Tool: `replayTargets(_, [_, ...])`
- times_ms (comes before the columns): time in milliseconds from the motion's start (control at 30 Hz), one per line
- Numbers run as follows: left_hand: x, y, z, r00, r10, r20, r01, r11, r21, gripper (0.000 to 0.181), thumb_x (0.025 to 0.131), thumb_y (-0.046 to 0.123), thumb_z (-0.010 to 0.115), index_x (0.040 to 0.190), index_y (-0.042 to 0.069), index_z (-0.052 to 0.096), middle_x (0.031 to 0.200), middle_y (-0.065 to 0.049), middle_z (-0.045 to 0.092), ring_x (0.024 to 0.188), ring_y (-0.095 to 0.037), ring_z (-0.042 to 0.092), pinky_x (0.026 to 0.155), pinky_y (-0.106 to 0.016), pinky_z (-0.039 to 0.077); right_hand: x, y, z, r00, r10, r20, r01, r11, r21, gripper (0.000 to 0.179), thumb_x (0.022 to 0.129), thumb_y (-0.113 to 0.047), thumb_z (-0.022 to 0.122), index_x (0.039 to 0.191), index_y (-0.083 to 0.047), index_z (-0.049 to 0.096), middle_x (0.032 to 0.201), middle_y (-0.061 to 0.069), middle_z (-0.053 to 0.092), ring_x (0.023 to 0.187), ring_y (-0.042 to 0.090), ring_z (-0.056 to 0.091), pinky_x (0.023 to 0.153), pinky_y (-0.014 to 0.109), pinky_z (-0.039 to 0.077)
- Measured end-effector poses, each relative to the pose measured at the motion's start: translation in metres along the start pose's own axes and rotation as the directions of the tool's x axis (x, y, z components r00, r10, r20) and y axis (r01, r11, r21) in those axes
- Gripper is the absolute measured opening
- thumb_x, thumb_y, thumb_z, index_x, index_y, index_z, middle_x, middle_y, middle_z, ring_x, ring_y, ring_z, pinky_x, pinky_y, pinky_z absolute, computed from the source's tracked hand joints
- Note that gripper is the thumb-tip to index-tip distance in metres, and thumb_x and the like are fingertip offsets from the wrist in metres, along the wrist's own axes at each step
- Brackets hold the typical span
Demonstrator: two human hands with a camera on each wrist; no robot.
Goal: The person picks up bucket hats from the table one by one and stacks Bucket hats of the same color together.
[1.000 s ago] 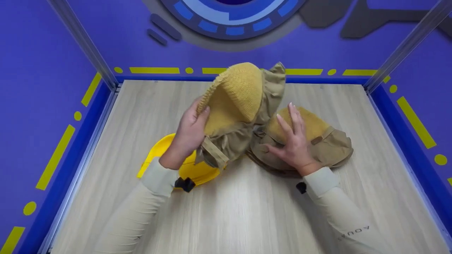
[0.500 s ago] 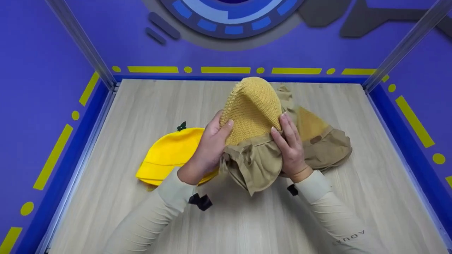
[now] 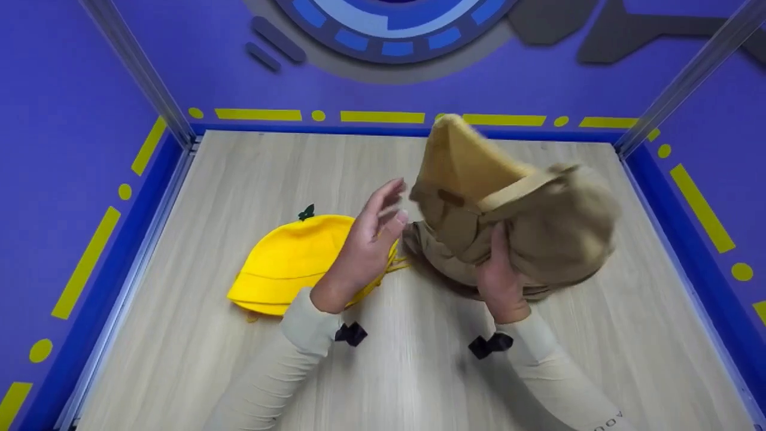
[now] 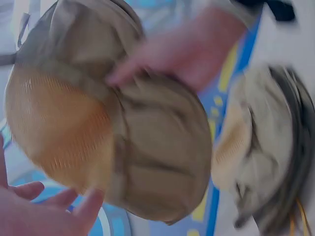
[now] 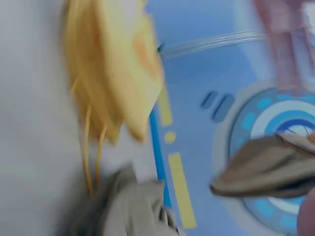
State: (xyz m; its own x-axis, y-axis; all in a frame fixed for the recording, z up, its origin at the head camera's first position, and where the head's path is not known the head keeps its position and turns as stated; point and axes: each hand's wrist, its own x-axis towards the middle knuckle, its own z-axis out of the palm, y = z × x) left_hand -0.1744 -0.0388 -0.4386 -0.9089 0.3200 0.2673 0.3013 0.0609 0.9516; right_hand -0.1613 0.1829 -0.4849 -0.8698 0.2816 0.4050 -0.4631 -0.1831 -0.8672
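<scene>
My right hand (image 3: 502, 275) grips the khaki brim of a sun hat (image 3: 550, 227) with a yellow knitted crown; its thumb shows on the brim and the other fingers are hidden. The hat is tilted up over a second khaki hat (image 3: 437, 257) on the table, also seen with its yellow crown in the left wrist view (image 4: 268, 142). My left hand (image 3: 368, 245) holds nothing, fingers loosely spread just left of the raised hat. Behind its wrist lies a bright yellow bucket hat (image 3: 293, 257) with a small green leaf on top.
The pale wooden tabletop (image 3: 395, 371) is bordered by a blue back wall (image 3: 383, 96) and side walls, with metal posts (image 3: 140, 72) at the corners. Thin yellow cords (image 5: 93, 147) trail from the bucket hat toward the khaki hats.
My left hand has let go of the raised hat. My right hand, touching its side half a second ago, now grips the brim, and the hat has swung right and turned.
</scene>
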Motion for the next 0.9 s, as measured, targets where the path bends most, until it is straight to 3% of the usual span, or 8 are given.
replayTargets(67, [0.002,-0.015,-0.002,0.997,-0.001,-0.078,0.013,0.988,0.155,0.059,0.106,0.035,0.053,0.159,0.019,0.032,0.163,-0.001,0.034,0.15,-0.018,0.033,0.126,-0.041,0.029,-0.002,0.0,0.001,0.996,0.088,-0.002,-0.082,0.943,0.322,0.032,0.109,-0.015,0.047,0.14,-0.006,0.051,0.133,0.0,0.058,0.126,0.007,0.055,0.111,0.023,0.043])
replayTargets(133, [0.004,-0.029,-0.002,0.992,-0.017,-0.129,0.047,0.971,0.235,0.064,0.103,0.037,0.058,0.158,0.017,0.033,0.164,-0.003,0.032,0.152,-0.02,0.03,0.127,-0.045,0.025,0.0,0.0,0.001,0.978,0.176,0.111,-0.207,0.778,0.593,0.037,0.112,-0.023,0.04,0.146,-0.011,0.043,0.143,0.002,0.054,0.135,0.015,0.052,0.116,0.032,0.042])
replayTargets(233, [0.006,-0.046,-0.002,0.99,-0.059,-0.125,0.082,0.98,0.183,0.067,0.1,0.037,0.063,0.158,0.016,0.034,0.162,-0.005,0.037,0.15,-0.022,0.035,0.126,-0.045,0.028,0.0,0.001,-0.001,0.947,0.199,0.251,-0.32,0.625,0.712,0.039,0.113,-0.03,0.032,0.146,-0.012,0.042,0.145,0.005,0.053,0.137,0.02,0.052,0.117,0.038,0.041])
replayTargets(367, [0.008,-0.056,-0.001,0.988,-0.136,-0.069,0.133,0.99,-0.047,0.053,0.097,0.032,0.072,0.145,0.016,0.055,0.139,-0.001,0.06,0.126,-0.018,0.057,0.111,-0.035,0.048,-0.006,0.001,-0.005,0.894,0.245,0.375,-0.448,0.504,0.738,0.044,0.113,-0.035,0.024,0.145,-0.014,0.046,0.145,0.006,0.056,0.135,0.021,0.055,0.115,0.038,0.043])
replayTargets(500, [0.01,-0.057,0.001,0.988,-0.129,-0.089,0.107,0.971,-0.214,0.029,0.091,0.018,0.079,0.114,0.003,0.074,0.099,-0.003,0.071,0.087,-0.017,0.066,0.08,-0.027,0.058,-0.01,0.002,-0.007,0.874,0.248,0.417,-0.485,0.461,0.743,0.044,0.114,-0.035,0.022,0.14,-0.013,0.049,0.139,0.008,0.06,0.129,0.022,0.06,0.111,0.037,0.046])
replayTargets(600, [0.01,-0.055,0.003,0.988,-0.077,-0.135,0.043,0.97,-0.24,0.021,0.089,0.009,0.078,0.105,-0.005,0.076,0.088,-0.005,0.073,0.076,-0.014,0.066,0.073,-0.024,0.058,-0.01,0.004,-0.008,0.878,0.239,0.415,-0.479,0.441,0.759,0.04,0.114,-0.033,0.026,0.138,-0.013,0.05,0.137,0.006,0.06,0.128,0.021,0.06,0.111,0.036,0.046])
replayTargets(767, [0.008,-0.049,0.001,0.989,0.018,-0.15,-0.039,0.99,-0.138,0.013,0.091,0.005,0.075,0.101,-0.002,0.078,0.086,-0.005,0.072,0.077,-0.012,0.064,0.075,-0.022,0.056,-0.011,0.007,-0.019,0.886,0.228,0.403,-0.463,0.434,0.773,0.034,0.112,-0.027,0.038,0.139,-0.012,0.052,0.138,0.007,0.06,0.129,0.021,0.058,0.113,0.036,0.043])
replayTargets(900, [0.01,-0.045,-0.009,0.983,0.147,-0.109,-0.148,0.989,-0.003,0.008,0.094,0.007,0.072,0.091,0.001,0.075,0.075,-0.005,0.057,0.074,-0.014,0.054,0.071,-0.021,0.045,-0.005,0.009,-0.042,0.906,0.225,0.358,-0.422,0.45,0.787,0.038,0.106,-0.025,0.054,0.141,-0.009,0.05,0.139,0.01,0.058,0.128,0.025,0.057,0.113,0.038,0.042])
